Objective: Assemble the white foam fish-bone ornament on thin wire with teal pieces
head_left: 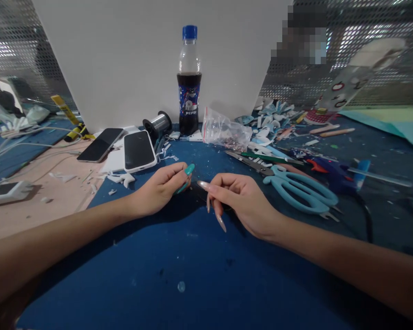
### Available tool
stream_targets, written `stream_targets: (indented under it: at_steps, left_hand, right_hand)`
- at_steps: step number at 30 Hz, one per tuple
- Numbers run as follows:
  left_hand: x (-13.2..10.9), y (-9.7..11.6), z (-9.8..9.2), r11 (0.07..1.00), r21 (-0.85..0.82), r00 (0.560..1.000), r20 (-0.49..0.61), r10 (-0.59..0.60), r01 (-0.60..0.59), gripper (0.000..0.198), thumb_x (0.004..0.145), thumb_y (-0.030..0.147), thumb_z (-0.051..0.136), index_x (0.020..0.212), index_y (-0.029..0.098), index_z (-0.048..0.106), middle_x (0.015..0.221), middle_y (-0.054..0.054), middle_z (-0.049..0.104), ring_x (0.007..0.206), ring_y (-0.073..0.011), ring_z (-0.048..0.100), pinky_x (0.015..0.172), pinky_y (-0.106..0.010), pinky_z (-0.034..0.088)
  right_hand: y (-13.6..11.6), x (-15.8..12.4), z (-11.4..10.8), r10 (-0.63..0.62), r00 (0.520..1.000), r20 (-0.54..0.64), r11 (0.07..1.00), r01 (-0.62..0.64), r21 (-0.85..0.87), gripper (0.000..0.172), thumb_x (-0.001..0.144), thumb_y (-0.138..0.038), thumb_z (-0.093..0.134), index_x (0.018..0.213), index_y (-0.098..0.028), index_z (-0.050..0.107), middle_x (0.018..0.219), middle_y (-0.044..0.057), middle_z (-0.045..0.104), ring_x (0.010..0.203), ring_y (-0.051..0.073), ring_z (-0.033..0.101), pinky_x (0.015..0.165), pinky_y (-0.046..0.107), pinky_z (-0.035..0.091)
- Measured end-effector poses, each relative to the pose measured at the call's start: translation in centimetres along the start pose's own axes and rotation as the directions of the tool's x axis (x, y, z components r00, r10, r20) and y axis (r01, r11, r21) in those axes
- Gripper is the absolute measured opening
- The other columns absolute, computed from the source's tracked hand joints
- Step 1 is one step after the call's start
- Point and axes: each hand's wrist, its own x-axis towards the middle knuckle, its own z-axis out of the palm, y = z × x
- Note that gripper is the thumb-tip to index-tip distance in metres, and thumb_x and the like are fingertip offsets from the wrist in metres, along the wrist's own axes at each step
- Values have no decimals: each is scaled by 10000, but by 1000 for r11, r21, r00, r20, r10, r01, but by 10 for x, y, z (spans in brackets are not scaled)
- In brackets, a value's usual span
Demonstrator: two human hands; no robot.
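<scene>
Over the blue table, my left hand is closed, its teal-nailed thumb pressed against curled fingers. A short gap separates it from my right hand, whose long-nailed thumb lies against the bent index finger while the lower fingers curl downward. Anything pinched in either hand is too thin or too hidden to make out. Light blue scissors lie just right of my right hand, blades pointing left. Beyond my left hand rests a white-edged phone, with a spool of silvery wire behind it.
A Pepsi bottle stands upright before a white board. Beside it lies a clear zip bag of small bits. Scraps, a blue glue gun and its cord occupy the right; a dark phone and cables, the left.
</scene>
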Motion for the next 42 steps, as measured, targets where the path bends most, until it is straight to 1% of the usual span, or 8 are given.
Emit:
stream_targets:
  at_steps: [5, 10, 16, 22, 26, 34, 38, 42]
  left_hand:
    - [1, -4, 0, 998, -60, 999, 46, 2, 1, 281, 929, 312, 345, 691, 177, 408, 634, 40, 357, 557, -83, 313, 545, -235, 303]
    - [1, -2, -1, 995, -96, 998, 55, -6, 11, 253, 923, 302, 354, 709, 179, 407, 631, 39, 355, 542, -84, 298, 513, -226, 293]
    - [2, -1, -1, 997, -67, 997, 66, -25, 30, 244, 917, 307, 360, 714, 182, 413, 633, 35, 367, 536, -82, 308, 507, -222, 301]
    - [2, -2, 0, 996, -80, 997, 70, -37, 43, 240, 915, 308, 370, 719, 179, 415, 628, 38, 370, 535, -76, 313, 506, -214, 306]
    - [2, -2, 0, 995, -92, 996, 76, -43, 50, 244, 918, 306, 369, 715, 177, 411, 623, 42, 358, 533, -74, 304, 502, -213, 297]
    - [2, -1, -1, 999, -47, 996, 82, -23, 27, 251, 923, 295, 370, 706, 174, 410, 629, 40, 372, 542, -72, 318, 513, -208, 303]
    - [0, 0, -1, 1000, -9, 996, 85, 13, -13, 244, 925, 290, 376, 717, 170, 421, 641, 40, 373, 547, -68, 326, 511, -197, 309]
    - [-2, 0, 0, 998, 34, 997, 54, 46, -48, 225, 926, 286, 383, 745, 165, 442, 650, 41, 382, 549, -64, 335, 501, -189, 310]
  right_hand:
    - [0, 1, 0, 3, 1000, 3, 1000, -3, -26, 279, 811, -290, 600, 568, -169, 534, 434, -36, 549, 432, 75, 531, 494, 206, 457]
    - [1, 1, -2, 32, 999, -18, 999, -32, 19, 271, 810, -284, 603, 573, -167, 542, 431, -41, 549, 343, 51, 458, 393, 188, 390]
    - [2, 0, -2, 76, 997, -31, 996, -74, 43, 283, 800, -305, 613, 562, -172, 539, 419, -43, 538, 313, 46, 430, 362, 190, 355]
    - [2, 1, -2, 69, 997, -27, 998, -69, 7, 288, 804, -284, 604, 552, -168, 526, 426, -40, 549, 323, 46, 436, 380, 190, 371]
    - [3, 1, -2, 68, 997, -26, 998, -68, 20, 274, 814, -274, 590, 567, -168, 533, 413, -49, 533, 314, 46, 434, 376, 193, 362]
    - [1, 2, -2, 57, 998, -16, 998, -57, 20, 285, 820, -251, 589, 554, -166, 527, 419, -47, 541, 329, 47, 443, 396, 193, 380]
    - [1, 1, -2, 54, 998, -15, 998, -54, 30, 287, 820, -251, 588, 554, -164, 528, 417, -46, 544, 327, 46, 451, 402, 189, 394]
    - [1, 1, -2, 57, 998, -25, 997, -56, 47, 282, 820, -264, 586, 564, -157, 537, 395, -46, 535, 310, 42, 443, 369, 176, 361]
